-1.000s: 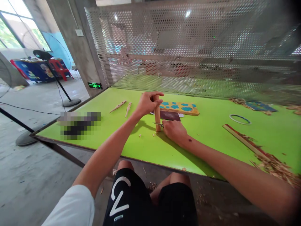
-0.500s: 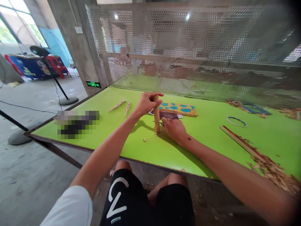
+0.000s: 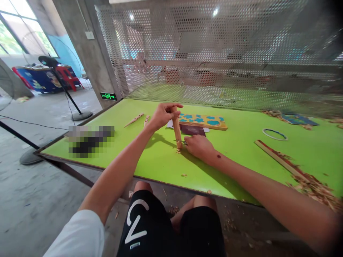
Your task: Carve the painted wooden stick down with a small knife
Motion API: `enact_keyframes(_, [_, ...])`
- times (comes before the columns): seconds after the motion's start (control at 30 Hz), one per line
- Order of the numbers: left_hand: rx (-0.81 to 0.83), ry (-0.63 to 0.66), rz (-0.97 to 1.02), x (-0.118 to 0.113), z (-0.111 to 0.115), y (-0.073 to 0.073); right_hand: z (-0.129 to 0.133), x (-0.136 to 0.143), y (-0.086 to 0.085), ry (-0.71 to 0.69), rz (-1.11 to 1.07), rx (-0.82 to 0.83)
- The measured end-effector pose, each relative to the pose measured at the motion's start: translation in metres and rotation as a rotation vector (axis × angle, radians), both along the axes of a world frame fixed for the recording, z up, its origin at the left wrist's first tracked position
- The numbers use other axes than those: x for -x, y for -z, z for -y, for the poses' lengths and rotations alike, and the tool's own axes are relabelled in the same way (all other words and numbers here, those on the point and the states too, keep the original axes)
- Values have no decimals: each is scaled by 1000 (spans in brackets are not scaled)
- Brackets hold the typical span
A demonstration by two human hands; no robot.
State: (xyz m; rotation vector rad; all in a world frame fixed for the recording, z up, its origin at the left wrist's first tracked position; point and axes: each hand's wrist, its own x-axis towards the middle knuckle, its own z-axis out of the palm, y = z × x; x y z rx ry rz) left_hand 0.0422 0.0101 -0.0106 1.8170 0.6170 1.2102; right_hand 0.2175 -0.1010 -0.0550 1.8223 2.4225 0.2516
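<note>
Near the middle of the green table (image 3: pixel 112 142) a wooden stick (image 3: pixel 176 126) stands on end, its top leaning a little to the left. My left hand (image 3: pixel 164 116) grips it near the top, thumb against the wood and a finger stretched over the end. In my right hand (image 3: pixel 198 145) is a small carving knife (image 3: pixel 184 142), its handle mostly hidden by my fingers. The thin blade lies against the lower part of the stick. Small wood shavings (image 3: pixel 178 151) lie at the stick's foot.
Behind my hands lie a yellow board with blue patches (image 3: pixel 211 122) and a dark red sheet (image 3: pixel 193 130). Two carved pointed sticks (image 3: pixel 134 120) are at left. A white ring (image 3: pixel 274 134), a wooden strip (image 3: pixel 278 159) and piled shavings (image 3: pixel 318 191) are at right. Perforated metal screen (image 3: pixel 214 71) borders the back.
The stick has gone from upright to leaning, its top shifted left with my left hand. The blade sits lower on the wood. More shavings lie near the table's front.
</note>
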Motion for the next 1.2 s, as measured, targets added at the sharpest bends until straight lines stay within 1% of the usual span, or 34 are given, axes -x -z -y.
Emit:
enact_keyframes(0.17, [-30,1,-3,2,0,0,-2,-1,-4,-58,9,-11])
enact_keyframes(0.37, [6,11,-20,7,-1,0,3,2,-5,-54,36,-10])
enact_keyframes(0.47, [62,-4,-11,13,-3,1,9,-4,-2,-20,67,16])
enact_keyframes(0.57, [80,-8,-13,16,-4,1,12,-13,2,34,34,-15])
enact_keyframes(0.63, [76,-6,-9,13,-2,1,11,-14,4,33,35,-31])
enact_keyframes(0.7, [97,11,21,6,2,1,8,-10,4,28,38,-59])
enact_keyframes(0.83, [237,118,179,-9,11,3,2,10,5,63,24,-123])
enact_keyframes(0.93, [325,153,267,-15,14,6,0,18,4,83,4,-125])
enact_keyframes(1.1, [334,188,287,-14,7,11,4,10,2,64,-21,-68])
enact_keyframes(1.2, [323,210,294,-13,6,12,9,4,0,46,-21,-30])
